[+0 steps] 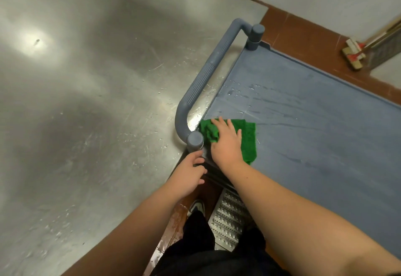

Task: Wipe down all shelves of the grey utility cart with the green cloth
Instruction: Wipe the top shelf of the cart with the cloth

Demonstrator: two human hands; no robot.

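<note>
On the left I see a broad, scratched stainless-steel tabletop point(86, 102), dotted with water droplets near its right edge, and butted against that edge is the grey plastic utility cart point(314, 134) with its ribbed tubular push handle point(208, 76). My left hand point(191, 176) reaches to the cart's near-left corner just below the round handle post point(195, 140), fingers curled about the shelf's corner edge; I judge it steadies the cart so it will not roll as I wipe, though exactly what the fingertips grip I cannot tell. Just right of the post, my right hand point(227, 143) lies flat and spread on the green textured cloth point(247, 139), pressing it onto the top shelf at that same near-left corner. The cloth is partly bunched under the fingers toward the handle side. Farther right, the shelf shows wet streaks and beads toward the handle end, so I judge wiping of the top shelf is under way, lower shelves not yet done. At far right, a broom head point(352, 53) rests on the brown tiled floor point(303, 28).
</note>
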